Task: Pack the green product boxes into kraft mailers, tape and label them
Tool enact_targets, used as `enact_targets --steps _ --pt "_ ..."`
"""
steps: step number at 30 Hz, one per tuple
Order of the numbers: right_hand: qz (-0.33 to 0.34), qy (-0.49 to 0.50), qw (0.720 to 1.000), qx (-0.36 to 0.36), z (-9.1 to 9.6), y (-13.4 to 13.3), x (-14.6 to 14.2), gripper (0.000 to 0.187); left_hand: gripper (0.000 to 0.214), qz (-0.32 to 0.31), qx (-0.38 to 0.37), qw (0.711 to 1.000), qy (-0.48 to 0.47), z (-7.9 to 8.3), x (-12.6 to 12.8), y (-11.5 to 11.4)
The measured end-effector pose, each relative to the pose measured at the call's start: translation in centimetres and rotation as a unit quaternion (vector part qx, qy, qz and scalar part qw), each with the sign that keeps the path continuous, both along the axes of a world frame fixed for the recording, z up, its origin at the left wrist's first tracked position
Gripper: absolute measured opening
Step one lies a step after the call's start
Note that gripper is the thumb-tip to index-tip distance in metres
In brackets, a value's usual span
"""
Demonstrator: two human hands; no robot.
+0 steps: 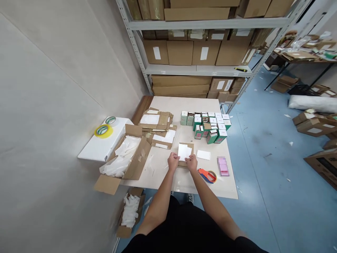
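A white label [184, 151] lies over a small flat cardboard package [191, 146] near the front of the table. My left hand [173, 162] pinches the label's lower left edge. At its lower right edge, the fingers of my right hand [192, 163] are closed on the same label. Just right of the package rests a second white sheet [203, 155]. Orange-handled scissors [204, 173] lie close to my right forearm, partly over a roll of tape [212, 176]. Farther right is a pink stack [223, 166], blurred out.
Several green and white small boxes [212, 127] stand at the table's right back. Flattened cardboard packages [160, 121] are piled left. An open carton [139, 158] of white wrapping overhangs the front left edge. Yellow tape [103, 131] sits on a white box [91, 149]. Shelving [179, 70] rises behind.
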State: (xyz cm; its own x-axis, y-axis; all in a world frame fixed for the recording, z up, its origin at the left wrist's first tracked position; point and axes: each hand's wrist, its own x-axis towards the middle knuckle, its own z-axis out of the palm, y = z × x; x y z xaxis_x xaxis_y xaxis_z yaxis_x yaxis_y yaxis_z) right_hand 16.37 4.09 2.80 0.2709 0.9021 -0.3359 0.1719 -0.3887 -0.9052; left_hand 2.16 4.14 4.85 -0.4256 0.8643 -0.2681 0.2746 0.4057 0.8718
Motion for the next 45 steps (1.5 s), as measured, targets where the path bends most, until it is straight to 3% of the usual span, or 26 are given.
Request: enact_targets --steps 6,13,23,27,32,35,38,41,45 --pt "0.042 -0.194 0.978 -0.061 -2.8 1.0 -1.1 0.015 0.017 -0.057 -0.067 0.995 0.051 -4.0 0.0 1.9" --pt "0.081 -0.269 0.953 -0.117 -3.8 1.6 -1.7 0.01 0.012 -0.102 -0.1 0.987 0.07 -6.3 -0.5 2.8" --pt "0.105 -0.327 0.918 -0.198 -3.2 2.4 -2.6 0.014 0.008 -0.185 -0.168 0.959 0.132 -5.7 -1.0 4.3" --pt "0.122 -0.338 0.905 -0.229 -2.9 3.2 -3.0 0.02 0.01 -0.245 -0.21 0.923 0.211 -4.6 -1.2 5.4" --pt "0.144 -0.358 0.884 -0.263 -2.5 3.8 -1.8 0.043 0.035 -0.303 -0.244 0.876 0.285 -3.8 -2.0 6.3" --pt "0.117 -0.378 0.879 -0.266 -2.6 3.2 -0.7 0.063 0.037 -0.352 -0.168 0.87 0.303 -4.2 -2.1 5.4" --pt "0.084 -0.4 0.879 -0.245 -3.1 2.1 -0.5 0.065 0.057 -0.422 -0.087 0.849 0.307 -5.2 -1.7 3.9" --pt "0.099 -0.378 0.891 -0.23 -3.7 1.1 -1.0 0.056 0.072 -0.458 -0.127 0.835 0.277 -6.1 -1.9 3.1" --pt "0.103 -0.344 0.91 -0.21 -4.5 0.0 -1.9 0.051 0.08 -0.499 -0.179 0.819 0.217 -6.6 -3.5 3.7"
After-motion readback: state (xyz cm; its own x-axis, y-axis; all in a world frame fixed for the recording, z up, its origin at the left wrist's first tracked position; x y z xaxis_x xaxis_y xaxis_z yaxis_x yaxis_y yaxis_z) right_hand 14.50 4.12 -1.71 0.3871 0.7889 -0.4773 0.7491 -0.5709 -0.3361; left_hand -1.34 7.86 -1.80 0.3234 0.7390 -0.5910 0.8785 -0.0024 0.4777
